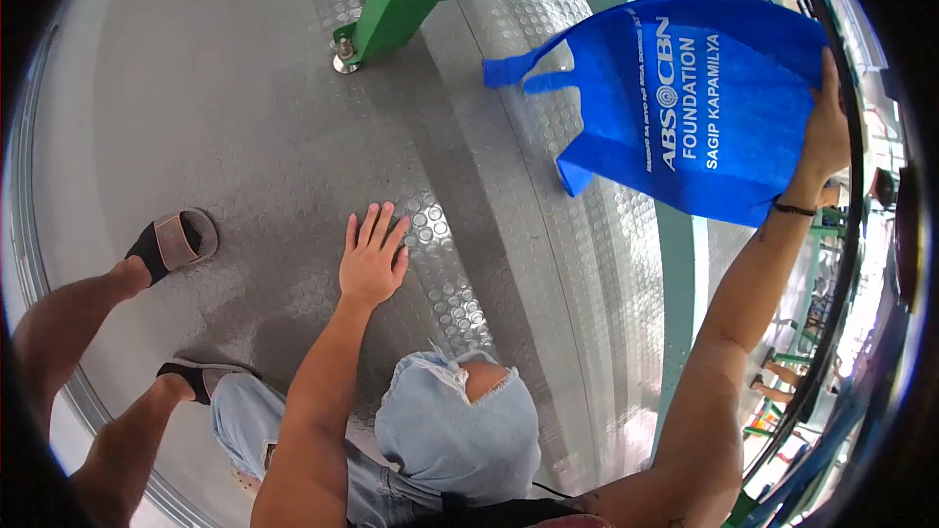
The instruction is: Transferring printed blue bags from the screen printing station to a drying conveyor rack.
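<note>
A blue cloth carry bag (743,103) with white printing hangs sideways at the upper right, its cut-out handles pointing left. My right hand (829,132), with a dark bracelet at the wrist, grips the bag's right-hand end. The fingers curl over that edge and are partly hidden. My left hand (374,259) is open, palm down and fingers stretched, over the grey studded floor (293,176). Whether it rests on the floor or hovers I cannot tell. Below it shows my bent knee in torn light jeans (455,430).
A green metal frame leg (401,0) with a round levelling foot (345,61) stands at the top. A pale green beam (682,284) runs down behind the bag. Another person's legs in sandals (186,240) are at left. A black curved edge (856,196) passes by my right hand.
</note>
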`<state>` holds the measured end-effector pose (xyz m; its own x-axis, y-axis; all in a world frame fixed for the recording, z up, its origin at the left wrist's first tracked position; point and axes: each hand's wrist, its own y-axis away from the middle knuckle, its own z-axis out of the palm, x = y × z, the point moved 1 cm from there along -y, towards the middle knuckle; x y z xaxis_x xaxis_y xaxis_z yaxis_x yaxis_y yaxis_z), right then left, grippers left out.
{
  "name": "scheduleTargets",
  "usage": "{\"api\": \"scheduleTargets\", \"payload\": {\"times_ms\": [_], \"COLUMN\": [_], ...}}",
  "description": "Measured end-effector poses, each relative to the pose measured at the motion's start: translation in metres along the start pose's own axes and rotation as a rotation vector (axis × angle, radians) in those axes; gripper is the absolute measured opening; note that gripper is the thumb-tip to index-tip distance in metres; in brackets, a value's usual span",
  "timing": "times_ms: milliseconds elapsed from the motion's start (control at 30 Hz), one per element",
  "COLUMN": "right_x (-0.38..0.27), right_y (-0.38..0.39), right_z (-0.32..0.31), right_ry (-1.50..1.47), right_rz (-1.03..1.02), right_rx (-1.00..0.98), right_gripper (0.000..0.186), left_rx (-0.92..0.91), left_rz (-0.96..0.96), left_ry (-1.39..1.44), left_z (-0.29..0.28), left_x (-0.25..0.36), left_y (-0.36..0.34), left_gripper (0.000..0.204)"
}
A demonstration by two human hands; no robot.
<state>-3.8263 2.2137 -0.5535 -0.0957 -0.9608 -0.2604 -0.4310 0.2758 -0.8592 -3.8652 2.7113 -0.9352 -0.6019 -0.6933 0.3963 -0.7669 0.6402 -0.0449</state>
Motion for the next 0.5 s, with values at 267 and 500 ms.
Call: {"api": "scheduleTargets", "payload": {"times_ms": [267, 500], "right_x": [-0.034, -0.024], "right_y": [-0.030, -0.037], "right_z": [-0.017, -0.007], "right_ry": [1.004, 0.692], "right_rz": [-0.591, -0.220], "right_rx": [-0.028, -0.154], "right_gripper": [0.021, 0.016], "left_rx": [0.247, 0.142], "left_rz": [-0.101, 0.049], "left_ry": [0.313, 0.809], "left_z": [-0.001, -0.111], "left_x": [0.020, 0.090], "left_y": [-0.059, -0.282], "left_gripper": [0.056, 0.056]}}
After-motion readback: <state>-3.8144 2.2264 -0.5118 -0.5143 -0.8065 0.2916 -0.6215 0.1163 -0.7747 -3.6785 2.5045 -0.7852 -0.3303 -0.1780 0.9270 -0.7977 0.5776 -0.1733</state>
